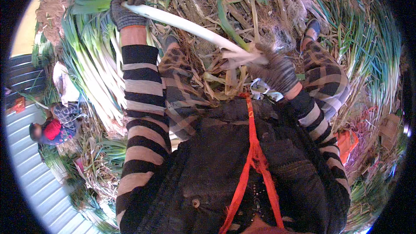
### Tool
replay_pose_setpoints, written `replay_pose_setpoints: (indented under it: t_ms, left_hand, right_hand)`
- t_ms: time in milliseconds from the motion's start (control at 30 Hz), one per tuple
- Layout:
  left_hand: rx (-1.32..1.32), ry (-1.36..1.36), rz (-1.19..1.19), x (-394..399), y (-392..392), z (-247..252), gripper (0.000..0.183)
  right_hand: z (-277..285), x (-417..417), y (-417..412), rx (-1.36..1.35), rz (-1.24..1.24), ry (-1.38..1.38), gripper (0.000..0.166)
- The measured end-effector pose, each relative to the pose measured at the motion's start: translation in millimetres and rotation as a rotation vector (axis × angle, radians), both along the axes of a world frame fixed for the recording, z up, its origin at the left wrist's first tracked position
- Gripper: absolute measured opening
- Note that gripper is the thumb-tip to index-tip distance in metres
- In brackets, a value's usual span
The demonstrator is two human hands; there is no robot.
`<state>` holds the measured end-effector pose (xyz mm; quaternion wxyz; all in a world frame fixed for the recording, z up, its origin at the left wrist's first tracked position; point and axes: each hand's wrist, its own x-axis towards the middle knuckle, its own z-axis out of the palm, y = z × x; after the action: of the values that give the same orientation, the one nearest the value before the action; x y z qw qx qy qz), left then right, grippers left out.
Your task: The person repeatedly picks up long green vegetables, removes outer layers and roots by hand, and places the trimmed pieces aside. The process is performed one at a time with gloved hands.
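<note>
My left hand [127,11], in a dark knitted glove, is shut on a long leek or large green onion [182,22] where its green leaves meet the white stalk. The stalk slants down to the right, with loose pale outer layers at its lower end. There my right hand [276,70], gloved alike and blurred, is closed at those layers; its fingertips are partly hidden. A pile of similar white-stalked onions [94,68] lies beside my left forearm, roots towards me. Dry leaves and peelings [217,78] cover the ground between my legs.
More green onions [373,48] lie along the right. Dry stalks and roots [240,6] are heaped ahead. An orange bag [347,144] and a cardboard box [389,130] are at the lower right. Another person [53,130] sits at the far left near a corrugated metal wall [35,156].
</note>
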<state>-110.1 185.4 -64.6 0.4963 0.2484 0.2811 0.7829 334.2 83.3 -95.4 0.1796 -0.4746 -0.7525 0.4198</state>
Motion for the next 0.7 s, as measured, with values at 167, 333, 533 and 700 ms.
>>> replay_pose_setpoints:
  t_ms: [167,333,533,700]
  left_hand:
    - [0.138,0.06,-0.13,-11,6,5,0.023]
    - [-0.185,-0.046,-0.137,80,12,-9,0.023]
    - [-0.338,0.311,0.34,73,12,-32,0.015]
    - [-0.462,0.249,0.435,-4,21,-57,0.011]
  right_hand:
    - [-29,-3,-3,0.362,0.25,-0.307,0.048]
    - [-17,-34,25,0.522,0.195,-0.15,0.038]
    - [14,-47,4,0.721,0.288,-0.09,0.024]
    - [-3,62,-53,0.262,0.404,-0.486,0.055]
